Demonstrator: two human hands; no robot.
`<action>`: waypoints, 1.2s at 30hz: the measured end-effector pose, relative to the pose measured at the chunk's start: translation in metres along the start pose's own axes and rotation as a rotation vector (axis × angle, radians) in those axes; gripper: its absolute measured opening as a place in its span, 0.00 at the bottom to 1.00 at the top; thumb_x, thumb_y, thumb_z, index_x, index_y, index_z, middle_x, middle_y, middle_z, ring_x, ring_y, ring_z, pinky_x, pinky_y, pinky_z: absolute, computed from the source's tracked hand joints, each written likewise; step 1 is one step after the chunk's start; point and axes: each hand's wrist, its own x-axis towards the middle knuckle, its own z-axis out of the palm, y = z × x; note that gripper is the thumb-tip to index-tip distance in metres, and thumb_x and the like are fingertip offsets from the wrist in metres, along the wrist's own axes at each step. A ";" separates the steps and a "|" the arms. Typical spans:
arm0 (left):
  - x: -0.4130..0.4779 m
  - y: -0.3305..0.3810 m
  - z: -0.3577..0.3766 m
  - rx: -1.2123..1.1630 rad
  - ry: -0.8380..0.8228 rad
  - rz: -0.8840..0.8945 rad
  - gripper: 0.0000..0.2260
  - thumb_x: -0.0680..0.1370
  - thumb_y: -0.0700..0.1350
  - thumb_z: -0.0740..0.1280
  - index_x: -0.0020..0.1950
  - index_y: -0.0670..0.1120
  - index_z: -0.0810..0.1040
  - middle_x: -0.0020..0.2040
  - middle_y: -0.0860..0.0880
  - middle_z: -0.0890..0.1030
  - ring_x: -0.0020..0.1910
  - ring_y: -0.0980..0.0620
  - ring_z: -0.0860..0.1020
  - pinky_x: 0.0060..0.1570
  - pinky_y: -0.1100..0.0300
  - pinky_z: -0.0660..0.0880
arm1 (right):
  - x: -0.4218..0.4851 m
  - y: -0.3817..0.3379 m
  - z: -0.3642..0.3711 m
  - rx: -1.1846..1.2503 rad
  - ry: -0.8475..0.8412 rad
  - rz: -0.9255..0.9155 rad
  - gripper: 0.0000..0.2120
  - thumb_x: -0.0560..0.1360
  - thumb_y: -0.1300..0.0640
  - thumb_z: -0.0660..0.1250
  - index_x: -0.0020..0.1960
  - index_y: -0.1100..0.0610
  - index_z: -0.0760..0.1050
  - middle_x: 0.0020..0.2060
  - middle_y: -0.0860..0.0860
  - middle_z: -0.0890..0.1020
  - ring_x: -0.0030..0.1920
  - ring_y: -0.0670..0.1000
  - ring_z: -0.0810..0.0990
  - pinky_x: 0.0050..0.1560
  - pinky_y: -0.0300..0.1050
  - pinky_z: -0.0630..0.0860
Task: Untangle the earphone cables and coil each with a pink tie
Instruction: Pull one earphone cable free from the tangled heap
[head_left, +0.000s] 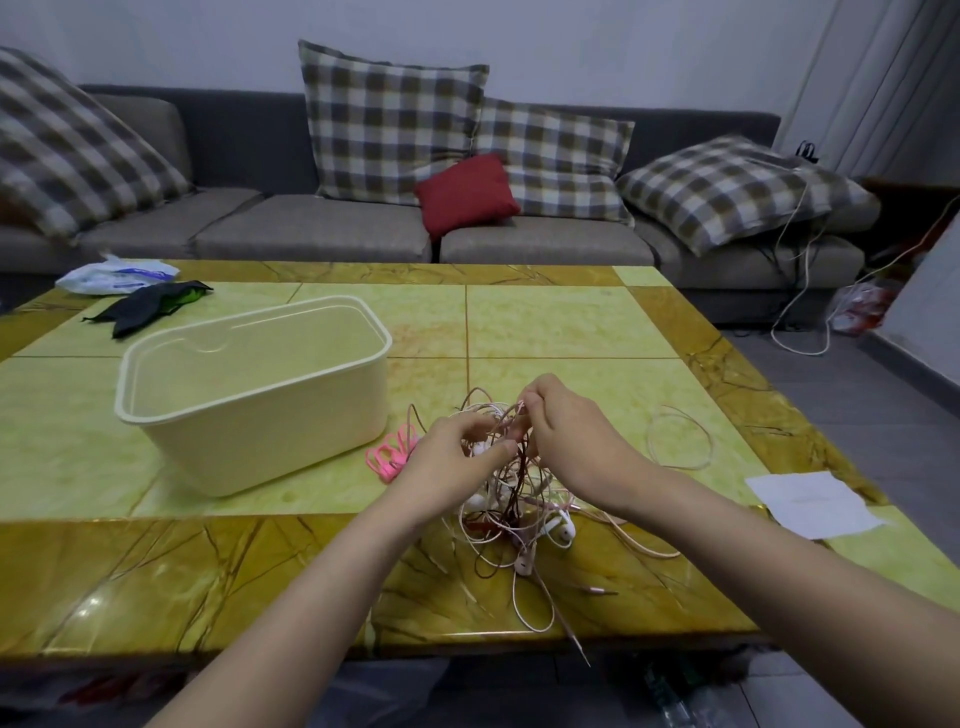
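A messy knot of thin pink and white earphone cables (511, 499) is pinched by the fingers of the left hand (447, 457) and right hand (566, 431), lifted over the shiny yellow stone worktop (571, 322). Curly pink plastic ties (390, 453) lie just left.

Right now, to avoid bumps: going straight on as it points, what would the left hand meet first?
The tangled earphone cables held by the left hand; just beyond, probably the right hand.

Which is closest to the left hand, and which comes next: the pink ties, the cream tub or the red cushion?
Starting from the left hand:
1. pink ties, just to its left on the table.
2. cream tub, farther left on the table.
3. red cushion, far back on the sofa.
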 end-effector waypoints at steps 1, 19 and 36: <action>0.000 0.000 -0.001 -0.036 0.009 -0.026 0.17 0.75 0.50 0.68 0.63 0.47 0.76 0.57 0.50 0.78 0.55 0.53 0.76 0.50 0.62 0.71 | 0.000 0.000 0.001 0.002 -0.006 -0.001 0.10 0.83 0.55 0.47 0.50 0.56 0.66 0.38 0.49 0.76 0.37 0.49 0.75 0.42 0.50 0.73; -0.004 0.003 0.000 -0.157 -0.068 -0.026 0.09 0.77 0.44 0.67 0.48 0.38 0.78 0.35 0.50 0.73 0.34 0.58 0.71 0.32 0.74 0.67 | 0.003 0.012 0.003 -0.019 -0.019 0.043 0.10 0.83 0.55 0.48 0.50 0.56 0.67 0.39 0.51 0.79 0.38 0.50 0.77 0.46 0.54 0.76; -0.011 -0.002 -0.020 0.048 -0.189 -0.032 0.09 0.77 0.51 0.65 0.45 0.49 0.83 0.32 0.50 0.75 0.32 0.54 0.69 0.35 0.63 0.67 | -0.004 0.021 -0.002 -0.229 -0.027 0.054 0.11 0.82 0.54 0.51 0.52 0.56 0.71 0.41 0.51 0.80 0.41 0.52 0.78 0.40 0.47 0.72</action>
